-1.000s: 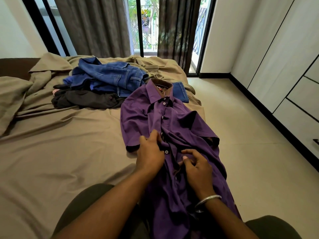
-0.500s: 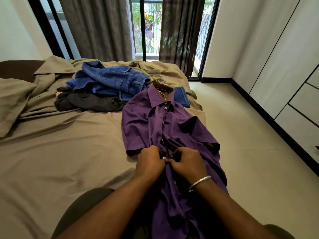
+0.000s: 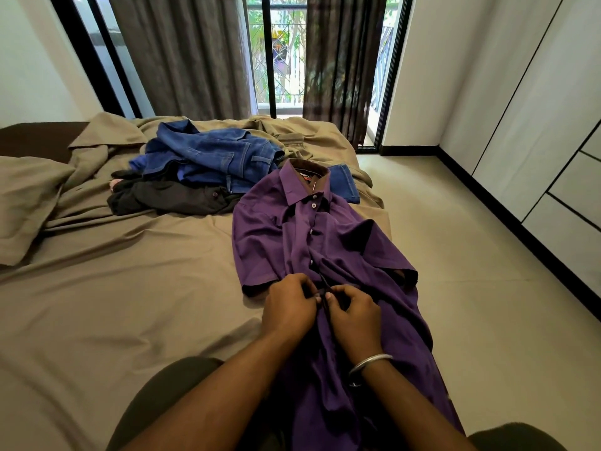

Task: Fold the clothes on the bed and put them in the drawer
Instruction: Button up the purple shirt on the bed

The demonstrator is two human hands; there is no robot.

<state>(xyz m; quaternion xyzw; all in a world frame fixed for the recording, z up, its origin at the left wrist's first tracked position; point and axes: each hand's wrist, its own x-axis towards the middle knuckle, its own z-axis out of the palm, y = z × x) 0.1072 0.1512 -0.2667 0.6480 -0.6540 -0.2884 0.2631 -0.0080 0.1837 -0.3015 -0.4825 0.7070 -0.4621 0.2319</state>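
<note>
Head view, hands [image 3: 320, 309] pinching smooth purple shirt [image 3: 292, 236]

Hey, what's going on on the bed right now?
A person is working on a purple shirt spread out on the bed. Both the left hand and right hand pinch its button strip, apparently fastening a button. Blue jeans and a dark garment lie unfolded behind it.
</note>
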